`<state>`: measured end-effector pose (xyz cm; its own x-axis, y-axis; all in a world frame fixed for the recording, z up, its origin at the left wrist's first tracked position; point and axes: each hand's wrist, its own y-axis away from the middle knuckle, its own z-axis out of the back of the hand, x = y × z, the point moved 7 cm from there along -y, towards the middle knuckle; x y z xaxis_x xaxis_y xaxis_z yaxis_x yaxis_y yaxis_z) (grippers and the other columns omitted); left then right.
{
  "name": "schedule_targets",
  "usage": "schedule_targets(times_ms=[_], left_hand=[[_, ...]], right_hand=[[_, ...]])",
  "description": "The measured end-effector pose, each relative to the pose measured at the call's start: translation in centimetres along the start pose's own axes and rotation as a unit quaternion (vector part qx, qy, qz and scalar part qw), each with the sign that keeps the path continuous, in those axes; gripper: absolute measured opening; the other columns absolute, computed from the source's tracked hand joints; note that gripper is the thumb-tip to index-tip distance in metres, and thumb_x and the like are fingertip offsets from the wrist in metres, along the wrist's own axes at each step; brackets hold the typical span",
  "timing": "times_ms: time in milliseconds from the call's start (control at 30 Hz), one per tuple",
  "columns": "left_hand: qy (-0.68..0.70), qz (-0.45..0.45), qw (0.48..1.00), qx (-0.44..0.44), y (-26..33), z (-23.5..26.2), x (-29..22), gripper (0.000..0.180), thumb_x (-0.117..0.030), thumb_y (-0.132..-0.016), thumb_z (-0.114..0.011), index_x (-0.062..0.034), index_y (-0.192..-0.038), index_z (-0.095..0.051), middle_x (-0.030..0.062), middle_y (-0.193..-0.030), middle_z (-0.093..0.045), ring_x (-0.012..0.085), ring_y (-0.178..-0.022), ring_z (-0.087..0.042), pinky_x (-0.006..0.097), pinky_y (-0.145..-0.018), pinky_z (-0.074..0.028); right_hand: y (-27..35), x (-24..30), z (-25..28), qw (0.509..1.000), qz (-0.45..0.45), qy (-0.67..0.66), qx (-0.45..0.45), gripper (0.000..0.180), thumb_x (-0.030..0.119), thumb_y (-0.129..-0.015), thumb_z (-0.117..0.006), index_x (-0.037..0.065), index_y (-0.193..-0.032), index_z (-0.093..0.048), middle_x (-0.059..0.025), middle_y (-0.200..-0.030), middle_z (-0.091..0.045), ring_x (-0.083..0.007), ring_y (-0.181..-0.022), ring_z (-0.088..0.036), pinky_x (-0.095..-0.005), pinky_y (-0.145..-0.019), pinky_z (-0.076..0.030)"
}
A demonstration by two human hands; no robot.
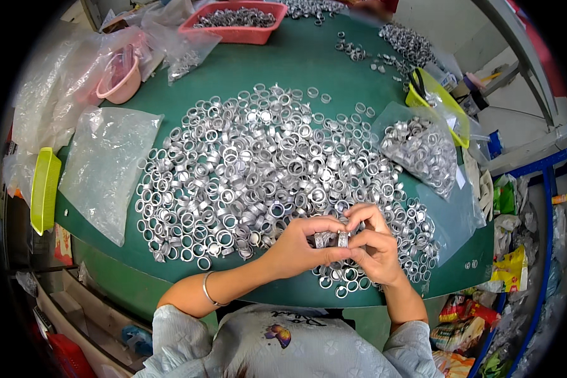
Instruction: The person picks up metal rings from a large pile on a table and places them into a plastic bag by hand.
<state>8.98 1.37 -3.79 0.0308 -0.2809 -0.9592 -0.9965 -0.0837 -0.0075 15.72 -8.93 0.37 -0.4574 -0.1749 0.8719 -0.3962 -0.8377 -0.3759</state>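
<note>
Both hands are together over the near right part of a wide heap of silver metal rings (233, 167). My left hand (299, 247) is closed, with thumb and fingers round a patterned metal ring (322, 240). Beside it, my right hand (373, 251) pinches a second metal ring (343, 240) between thumb and fingers. The two held rings are side by side, with a small gap or contact I cannot make out. More loose rings lie under and around both hands on the green table (277, 63).
A clear bag of rings (419, 151) and a yellow-green basket (457, 120) stand at the right. Flat plastic bags (107, 164), a pink bowl (121, 82) and a yellow basket (46, 189) are at the left. A pink tray (233, 34) of metal parts sits at the back.
</note>
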Motion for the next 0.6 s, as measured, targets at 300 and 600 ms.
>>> schedule_targets(times_ms=[300,600], left_hand=[[-0.020,0.040,0.986,0.161,0.6,-1.4,-0.7,0.034,-0.013,-0.071,-0.079,0.0002,-0.099,-0.063,0.0078,-0.092,-0.064,0.0156,-0.085,-0.060,0.029,-0.076,-0.046],[-0.043,-0.030,0.982,0.183,1.5,-2.0,-2.6,0.032,-0.020,-0.077,-0.074,0.0006,-0.096,-0.058,0.0123,-0.091,-0.058,0.0275,-0.074,-0.062,0.034,-0.059,-0.049]], right_hand=[[0.2,3.8,-0.5,0.983,0.065,0.160,0.067,0.014,0.008,-0.061,-0.073,0.004,-0.071,-0.064,-0.0133,-0.102,-0.058,-0.0341,-0.099,-0.053,-0.0422,-0.081,-0.042],[2.5,4.5,-0.9,0.963,0.179,0.177,0.097,0.019,0.017,-0.066,-0.071,0.013,-0.084,-0.068,-0.0020,-0.106,-0.065,-0.0254,-0.101,-0.056,-0.0335,-0.069,-0.042]])
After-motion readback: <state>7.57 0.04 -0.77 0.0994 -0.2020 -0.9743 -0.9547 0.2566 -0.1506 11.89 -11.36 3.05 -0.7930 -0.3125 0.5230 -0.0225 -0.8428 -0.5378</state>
